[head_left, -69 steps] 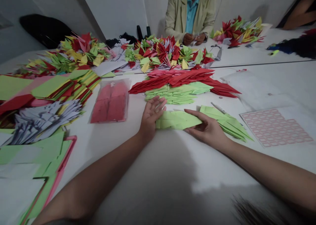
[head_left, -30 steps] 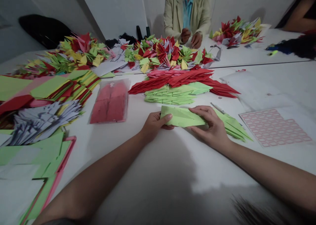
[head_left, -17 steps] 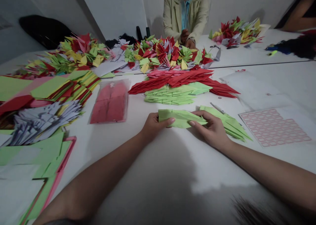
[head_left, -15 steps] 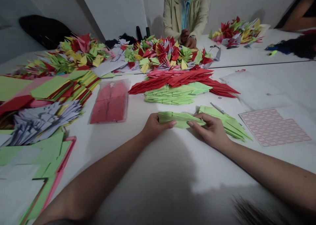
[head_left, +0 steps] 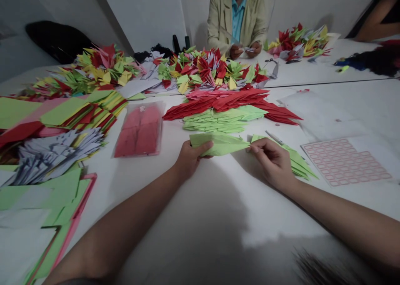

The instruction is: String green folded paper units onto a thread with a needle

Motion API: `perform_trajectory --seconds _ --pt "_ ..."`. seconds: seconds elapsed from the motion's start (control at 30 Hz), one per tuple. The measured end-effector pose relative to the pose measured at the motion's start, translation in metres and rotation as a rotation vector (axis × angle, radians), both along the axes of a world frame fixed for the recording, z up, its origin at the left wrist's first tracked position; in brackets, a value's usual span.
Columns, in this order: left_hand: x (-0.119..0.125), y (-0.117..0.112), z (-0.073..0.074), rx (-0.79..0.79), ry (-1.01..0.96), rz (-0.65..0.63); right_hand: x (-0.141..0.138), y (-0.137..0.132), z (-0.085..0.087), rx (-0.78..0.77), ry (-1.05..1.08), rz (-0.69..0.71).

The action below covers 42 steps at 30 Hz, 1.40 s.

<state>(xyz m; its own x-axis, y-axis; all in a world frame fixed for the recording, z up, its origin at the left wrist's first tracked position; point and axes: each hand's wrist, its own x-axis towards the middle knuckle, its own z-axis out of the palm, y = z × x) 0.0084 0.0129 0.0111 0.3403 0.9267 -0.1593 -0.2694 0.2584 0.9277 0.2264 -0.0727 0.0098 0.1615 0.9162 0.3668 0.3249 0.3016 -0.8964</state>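
Note:
Between my hands is a light green folded paper, held just above the white table and tapering to a point on the right. My left hand grips its wide end, thumb on top. With closed fingertips my right hand pinches the pointed tip. Partly behind my right hand lies a fan of green folded papers, with a pen beside it. Just beyond my hands rest a stack of green folded papers and, behind it, red folded papers.
A bagged bundle of red paper lies left of centre. Coloured paper stacks and white folded papers fill the left side. A sticker sheet lies right. Heaped folded papers line the back, where a person sits holding paper.
My left hand has shifted slightly left and the green paper is turned to show a broader face. My right hand has slid to its tip. The person opposite has spread their hands.

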Motion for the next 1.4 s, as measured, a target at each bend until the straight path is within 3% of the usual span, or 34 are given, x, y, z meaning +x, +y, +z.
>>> perform_trajectory --seconds 0.17,0.47,0.83,1.2,1.4 --pt "0.001 0.001 0.002 -0.014 -0.010 0.048 0.004 0.003 -0.004 0.163 0.190 -0.090" --pt "0.000 0.004 0.002 -0.045 -0.027 0.080 0.007 0.016 0.003 0.156 0.443 -0.154" --pt "0.000 0.003 0.003 -0.045 -0.050 0.064 0.011 0.022 0.006 0.171 0.506 -0.259" --pt "0.000 0.010 0.002 -0.104 -0.232 0.205 0.011 0.020 0.004 0.152 0.507 -0.184" --pt "-0.002 0.013 0.001 -0.121 -0.275 0.199 0.004 0.012 0.003 0.286 0.391 -0.218"
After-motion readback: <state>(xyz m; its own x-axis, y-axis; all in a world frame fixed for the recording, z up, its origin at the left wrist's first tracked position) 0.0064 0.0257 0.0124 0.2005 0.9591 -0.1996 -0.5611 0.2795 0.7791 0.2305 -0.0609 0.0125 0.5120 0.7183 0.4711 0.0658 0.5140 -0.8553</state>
